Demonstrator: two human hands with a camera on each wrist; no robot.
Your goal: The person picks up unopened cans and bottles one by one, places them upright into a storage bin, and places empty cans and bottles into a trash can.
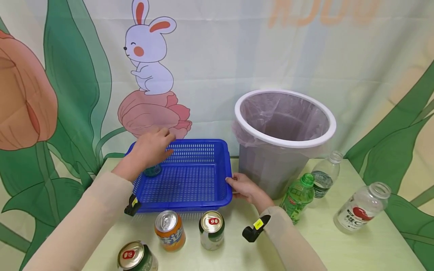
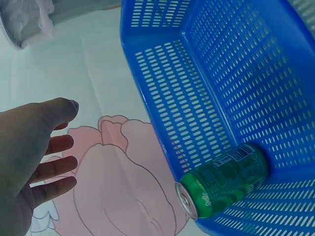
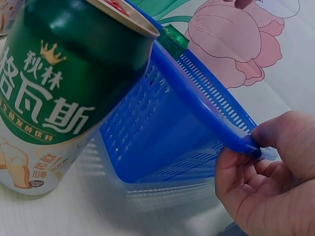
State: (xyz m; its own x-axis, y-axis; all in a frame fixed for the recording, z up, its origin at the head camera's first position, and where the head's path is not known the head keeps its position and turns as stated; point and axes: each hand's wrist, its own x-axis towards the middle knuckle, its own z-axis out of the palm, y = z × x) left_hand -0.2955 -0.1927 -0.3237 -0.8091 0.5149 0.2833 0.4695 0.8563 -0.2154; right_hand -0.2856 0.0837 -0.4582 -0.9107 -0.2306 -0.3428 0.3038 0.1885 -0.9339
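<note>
The left hand point(image 1: 154, 147) is raised near the left end of a blue basket point(image 1: 190, 186), fingers loosely parted, while the right rim is pinched by the right hand point(image 1: 245, 186). Inside, at the left, a green can point(image 2: 224, 183) is laid on its side, partly hidden in the head view but fully shown by the left wrist camera. Alongside, a bin point(image 1: 262, 171) is lined with a bag point(image 1: 259, 107).

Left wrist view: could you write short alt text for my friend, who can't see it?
A green can sits in a corner of a blue basket. At the picture's left, a person's left hand is empty and apart from both, in front of a pale backdrop printed with a pink flower.
</note>
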